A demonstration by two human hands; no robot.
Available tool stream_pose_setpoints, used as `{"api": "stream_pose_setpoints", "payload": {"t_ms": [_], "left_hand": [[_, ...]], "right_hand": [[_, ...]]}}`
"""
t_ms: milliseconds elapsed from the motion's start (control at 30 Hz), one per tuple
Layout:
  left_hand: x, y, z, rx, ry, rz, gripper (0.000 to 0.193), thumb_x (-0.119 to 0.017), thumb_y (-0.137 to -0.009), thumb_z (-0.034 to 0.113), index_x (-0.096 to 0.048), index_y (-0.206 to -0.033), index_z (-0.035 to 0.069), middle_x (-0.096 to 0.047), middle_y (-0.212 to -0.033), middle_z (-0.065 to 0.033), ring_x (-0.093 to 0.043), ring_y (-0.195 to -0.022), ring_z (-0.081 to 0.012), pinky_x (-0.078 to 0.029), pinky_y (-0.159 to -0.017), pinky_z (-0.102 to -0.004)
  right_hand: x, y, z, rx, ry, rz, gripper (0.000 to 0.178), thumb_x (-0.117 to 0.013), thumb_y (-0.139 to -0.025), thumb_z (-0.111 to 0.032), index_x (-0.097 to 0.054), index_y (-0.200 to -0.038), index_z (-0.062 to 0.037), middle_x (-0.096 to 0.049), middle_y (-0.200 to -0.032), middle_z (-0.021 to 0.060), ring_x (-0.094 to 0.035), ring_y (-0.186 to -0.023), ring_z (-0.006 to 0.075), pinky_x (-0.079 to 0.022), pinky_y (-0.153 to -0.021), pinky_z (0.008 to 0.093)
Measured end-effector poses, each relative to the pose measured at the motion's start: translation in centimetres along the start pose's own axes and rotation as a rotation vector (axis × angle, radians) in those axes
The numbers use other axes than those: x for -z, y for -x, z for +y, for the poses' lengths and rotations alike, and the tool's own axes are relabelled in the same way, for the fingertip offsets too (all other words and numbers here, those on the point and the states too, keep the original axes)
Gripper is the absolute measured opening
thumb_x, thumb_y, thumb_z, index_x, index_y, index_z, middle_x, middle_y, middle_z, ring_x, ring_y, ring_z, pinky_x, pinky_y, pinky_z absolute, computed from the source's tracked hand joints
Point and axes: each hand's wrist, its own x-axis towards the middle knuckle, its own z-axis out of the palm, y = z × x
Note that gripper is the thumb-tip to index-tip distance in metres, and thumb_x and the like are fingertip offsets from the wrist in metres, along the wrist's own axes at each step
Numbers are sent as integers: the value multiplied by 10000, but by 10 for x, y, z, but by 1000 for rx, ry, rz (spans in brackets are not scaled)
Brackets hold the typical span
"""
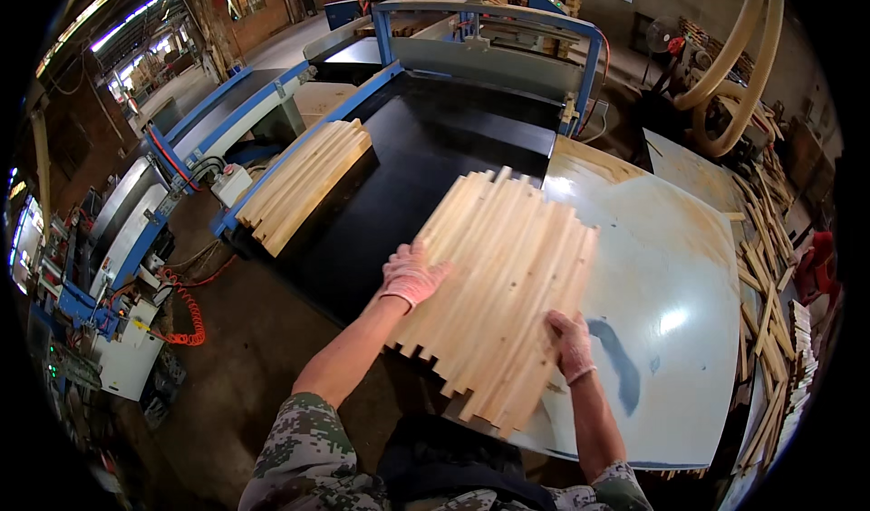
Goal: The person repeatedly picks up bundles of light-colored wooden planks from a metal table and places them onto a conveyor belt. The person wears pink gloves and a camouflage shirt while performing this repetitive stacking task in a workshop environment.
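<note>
Head view, slats: a panel-like batch of pale, knotty wooden slats (503, 284) lies just below centre, its ends stepped and uneven.
Left hand: the pink-and-white gloved left hand (412, 275) grips the batch's 9 o'clock edge, thumb on top.
Right hand: the gloved right hand (571, 343) clasps the 4 o'clock edge; its underside is hidden.
Risk: uneven squeezing from the two sides could make loose slats buckle or fan apart; slack pressure could let middle ones drop. Whether they are glued, I cannot tell.
Second batch: similar pale slats (313, 180) rest at 10 o'clock.
Black bed: a smooth, dark, blue-edged machine surface (435, 139) stretches toward 12 o'clock.
Grey desk: a shiny, stained sheet-topped desk (671, 239) adjoins at 3 o'clock.
Room: a dim workshop, with beige ribbed hoses (732, 76) at 2 o'clock and scattered wooden strips (768, 303) beyond the desk.
</note>
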Motion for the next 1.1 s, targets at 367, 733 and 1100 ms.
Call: {"api": "stream_pose_setpoints", "payload": {"t_ms": [367,733,1100], "left_hand": [[37,-144,-206,20,-166,231,1014,-437,-1028,740,-251,-1718,20,-198,-1786,-286,-143,-1663,-465,-41,-1339,-613],[85,-183,-248,87,-173,144,977,-433,-1053,732,-222,-1736,67,-160,-1809,-233,-128,-1678,-401,-65,-1363,-543],[44,-148,-181,-306,610,288,647,-589,-1128,366,-427,-1650,22,-382,-1722,-206,-353,-1605,-325,-289,-1320,-430]], "right_hand": [[-246,-102,69,54,128,-26,550,-821,-938,-196,-485,-1335,-16,-711,-1097,118,-695,-947,223,-602,-834,384],[-323,-92,20,-123,1245,-85,1053,-636,-953,-708,-365,-1541,121,-754,-1228,308,-753,-1170,413,-579,-1025,466],[-167,55,67,-237,489,-720,893,-664,-1104,-420,-193,-1731,6,-670,-1177,83,-630,-959,178,-543,-835,308]]}}
